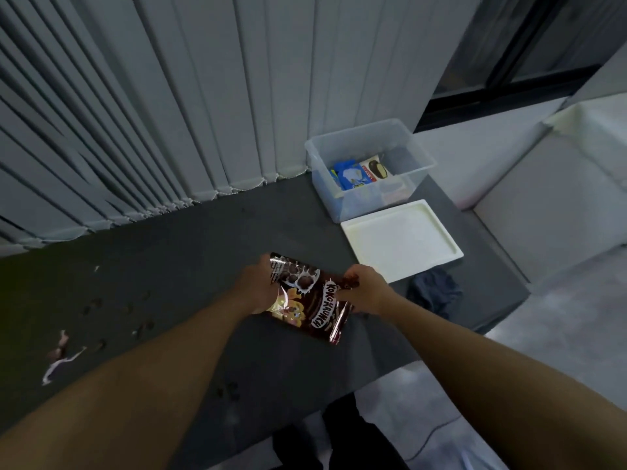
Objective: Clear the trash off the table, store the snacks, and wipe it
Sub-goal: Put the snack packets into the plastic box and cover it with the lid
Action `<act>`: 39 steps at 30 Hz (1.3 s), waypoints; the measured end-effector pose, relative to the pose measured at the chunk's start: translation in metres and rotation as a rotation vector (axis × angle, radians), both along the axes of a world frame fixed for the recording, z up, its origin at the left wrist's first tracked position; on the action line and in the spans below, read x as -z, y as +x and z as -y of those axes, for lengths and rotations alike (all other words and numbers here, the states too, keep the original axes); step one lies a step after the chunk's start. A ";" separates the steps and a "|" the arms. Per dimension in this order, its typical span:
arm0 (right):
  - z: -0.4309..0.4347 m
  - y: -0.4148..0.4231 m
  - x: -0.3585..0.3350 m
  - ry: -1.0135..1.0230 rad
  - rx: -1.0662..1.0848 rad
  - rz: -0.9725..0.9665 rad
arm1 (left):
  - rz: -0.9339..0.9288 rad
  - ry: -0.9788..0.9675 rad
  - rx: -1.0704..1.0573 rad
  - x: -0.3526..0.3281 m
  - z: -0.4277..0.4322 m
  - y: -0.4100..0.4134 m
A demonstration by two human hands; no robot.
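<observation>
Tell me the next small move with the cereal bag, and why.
Probably carry the Koko Krunch bag to the right and away, into the clear bin. The left grip and right grip both hold it above the table. The bin stands open with its white lid lying beside it, and other snack packs lie inside.

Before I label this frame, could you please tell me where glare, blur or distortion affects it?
Head view: glare streaks the glossy brown cereal bag; the wide-angle lens bows the grey vertical blinds; dim light leaves the dark grey table murky.
</observation>
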State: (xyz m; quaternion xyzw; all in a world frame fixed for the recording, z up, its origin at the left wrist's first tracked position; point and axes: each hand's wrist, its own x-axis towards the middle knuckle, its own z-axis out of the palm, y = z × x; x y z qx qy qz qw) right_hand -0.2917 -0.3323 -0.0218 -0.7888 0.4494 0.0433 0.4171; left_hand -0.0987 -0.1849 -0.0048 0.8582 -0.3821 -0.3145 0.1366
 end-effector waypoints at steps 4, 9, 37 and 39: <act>0.019 0.002 -0.024 0.233 0.303 0.263 | 0.012 -0.071 -0.012 -0.030 0.020 0.005; 0.058 0.013 -0.064 0.434 0.443 0.435 | 0.040 -0.166 -0.070 -0.062 0.056 0.007; 0.309 0.113 -0.084 0.435 0.379 0.278 | 0.372 -0.070 0.024 -0.040 0.233 0.043; 0.312 0.122 -0.070 0.420 0.335 0.231 | 0.351 -0.084 0.000 -0.038 0.236 0.043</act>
